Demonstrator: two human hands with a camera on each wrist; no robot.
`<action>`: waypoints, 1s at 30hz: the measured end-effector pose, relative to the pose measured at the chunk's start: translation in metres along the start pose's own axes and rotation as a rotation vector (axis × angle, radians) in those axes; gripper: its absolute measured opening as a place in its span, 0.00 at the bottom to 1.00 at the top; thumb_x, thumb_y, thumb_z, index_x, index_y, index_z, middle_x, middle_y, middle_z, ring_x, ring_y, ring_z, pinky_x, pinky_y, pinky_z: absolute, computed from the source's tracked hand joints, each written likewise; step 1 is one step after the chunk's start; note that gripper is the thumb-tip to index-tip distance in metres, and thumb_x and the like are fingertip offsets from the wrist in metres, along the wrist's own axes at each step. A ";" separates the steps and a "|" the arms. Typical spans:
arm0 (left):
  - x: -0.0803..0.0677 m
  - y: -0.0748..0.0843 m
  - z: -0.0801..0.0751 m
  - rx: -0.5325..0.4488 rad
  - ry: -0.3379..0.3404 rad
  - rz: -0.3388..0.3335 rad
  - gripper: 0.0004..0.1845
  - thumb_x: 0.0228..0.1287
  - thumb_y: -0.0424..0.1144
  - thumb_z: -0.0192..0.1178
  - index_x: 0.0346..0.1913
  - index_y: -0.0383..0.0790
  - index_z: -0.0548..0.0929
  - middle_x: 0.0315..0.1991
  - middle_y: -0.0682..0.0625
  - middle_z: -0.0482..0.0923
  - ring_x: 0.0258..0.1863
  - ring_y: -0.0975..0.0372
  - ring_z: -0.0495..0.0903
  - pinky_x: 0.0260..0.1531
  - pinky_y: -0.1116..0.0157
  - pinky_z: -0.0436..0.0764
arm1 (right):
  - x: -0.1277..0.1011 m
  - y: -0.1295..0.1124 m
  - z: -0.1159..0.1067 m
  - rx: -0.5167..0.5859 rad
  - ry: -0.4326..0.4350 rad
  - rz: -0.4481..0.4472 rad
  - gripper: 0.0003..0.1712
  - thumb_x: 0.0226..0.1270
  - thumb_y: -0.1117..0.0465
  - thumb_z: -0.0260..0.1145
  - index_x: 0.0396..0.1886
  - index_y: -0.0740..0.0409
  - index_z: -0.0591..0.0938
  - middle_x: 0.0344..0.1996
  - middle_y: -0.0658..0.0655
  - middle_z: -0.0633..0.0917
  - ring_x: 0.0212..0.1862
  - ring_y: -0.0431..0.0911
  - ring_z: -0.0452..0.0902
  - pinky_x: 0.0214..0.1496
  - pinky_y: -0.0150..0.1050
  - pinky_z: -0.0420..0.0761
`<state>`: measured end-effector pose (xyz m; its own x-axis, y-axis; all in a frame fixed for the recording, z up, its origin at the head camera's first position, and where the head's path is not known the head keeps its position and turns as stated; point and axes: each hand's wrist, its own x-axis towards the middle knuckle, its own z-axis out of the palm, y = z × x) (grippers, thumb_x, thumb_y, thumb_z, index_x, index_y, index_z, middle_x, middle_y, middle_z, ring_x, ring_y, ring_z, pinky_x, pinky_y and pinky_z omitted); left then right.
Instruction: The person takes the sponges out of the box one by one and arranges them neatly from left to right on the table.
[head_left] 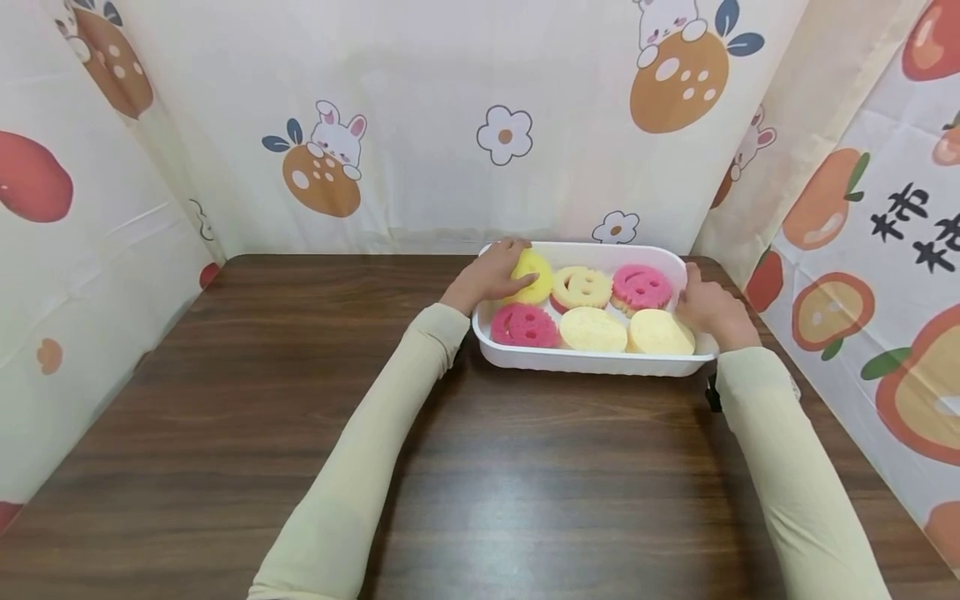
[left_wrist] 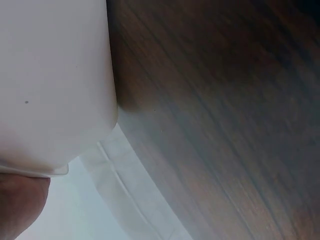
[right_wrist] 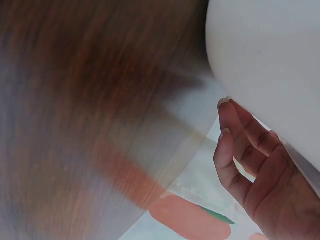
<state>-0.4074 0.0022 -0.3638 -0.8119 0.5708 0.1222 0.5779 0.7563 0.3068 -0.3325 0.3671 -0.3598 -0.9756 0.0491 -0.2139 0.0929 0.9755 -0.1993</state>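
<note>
Tray (head_left: pixel 592 362) light, stiff plastic, sponges (head_left: pixel 592 329) inside; left hand (head_left: pixel 491 275) curled over far-left rim, right hand (head_left: pixel 708 308) curled on right rim: good holds

A broad stretch of the dark wooden table (head_left: pixel 300 400) is lying open on the left and near side, giving a hand free passage there. The white tray (head_left: pixel 592 360) is sitting at the far right, close to the back curtain (head_left: pixel 420 125) and the right curtain (head_left: pixel 862 250), so only narrow gaps are remaining behind it and to its right. The left hand (head_left: pixel 491 275) is blocking the tray's far left corner, and the right hand (head_left: pixel 708 308) is filling the gap at its right rim. Smiley-face sponges (head_left: pixel 581 287) are crowding the tray's inside. The left curtain (head_left: pixel 75 292) is walling off the left edge.
</note>
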 end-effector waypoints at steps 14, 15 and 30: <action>-0.002 -0.003 -0.001 -0.085 0.060 0.030 0.36 0.67 0.57 0.59 0.71 0.42 0.65 0.69 0.44 0.67 0.68 0.54 0.67 0.72 0.57 0.67 | 0.002 0.001 0.001 0.005 0.013 0.006 0.46 0.77 0.50 0.43 0.77 0.67 0.30 0.62 0.83 0.64 0.59 0.77 0.68 0.58 0.75 0.69; -0.002 -0.003 -0.001 -0.090 0.063 0.032 0.36 0.67 0.57 0.59 0.71 0.42 0.65 0.69 0.44 0.67 0.67 0.55 0.68 0.71 0.57 0.68 | 0.002 0.001 0.001 0.003 0.013 0.004 0.45 0.77 0.50 0.42 0.77 0.67 0.30 0.62 0.83 0.64 0.59 0.77 0.68 0.58 0.75 0.68; -0.005 -0.006 0.000 -0.140 0.117 0.093 0.29 0.72 0.51 0.57 0.69 0.42 0.67 0.67 0.45 0.68 0.67 0.56 0.68 0.71 0.58 0.68 | 0.000 -0.001 -0.001 0.005 -0.014 0.009 0.46 0.77 0.51 0.42 0.77 0.66 0.28 0.64 0.84 0.62 0.61 0.77 0.65 0.60 0.75 0.66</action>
<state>-0.4073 -0.0053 -0.3663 -0.7645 0.5888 0.2624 0.6402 0.6455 0.4165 -0.3324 0.3660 -0.3586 -0.9720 0.0545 -0.2286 0.1023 0.9739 -0.2026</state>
